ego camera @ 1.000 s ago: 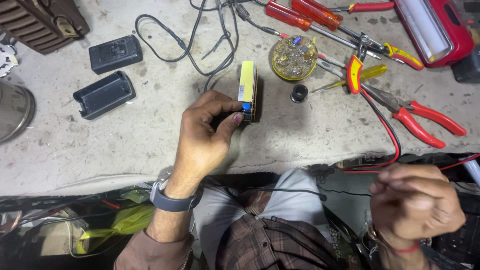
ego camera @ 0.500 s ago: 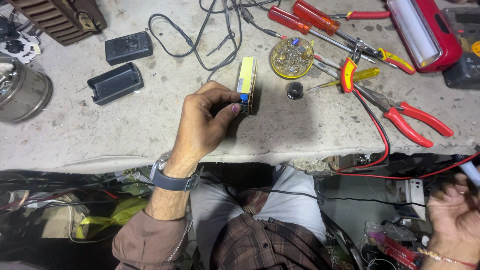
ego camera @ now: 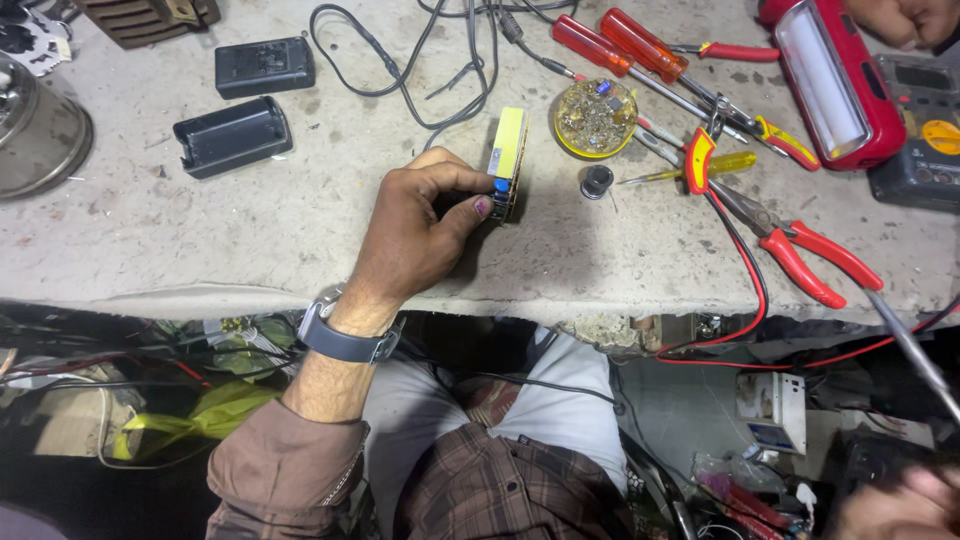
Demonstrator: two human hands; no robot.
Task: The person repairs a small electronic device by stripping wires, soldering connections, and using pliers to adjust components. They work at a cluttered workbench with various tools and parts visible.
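small yellow circuit module (ego camera: pixel 508 160) stood on edge mid-bench, pinched by left hand (ego camera: pixel 420 225), fingers closed round its lower end. right hand (ego camera: pixel 900 505) low at frame corner, blurred; grip can't be told, thin metal rod (ego camera: pixel 905 345) slanting up from it. risk judged: module is thin, rigid, narrow-edged, so it could tip or slip if pinch loosens. bench concrete (ego camera: pixel 150 250) rough, chipped. red-handled pliers (ego camera: pixel 800 255), round solder tin (ego camera: pixel 595 118) lie nr.

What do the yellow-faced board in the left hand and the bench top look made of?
Board: looks like a circuit board, glossy yellow face and small parts on its edge, pinched by the left hand. Bench top: probably bare concrete, matte grey, stained, chipped along the front edge.
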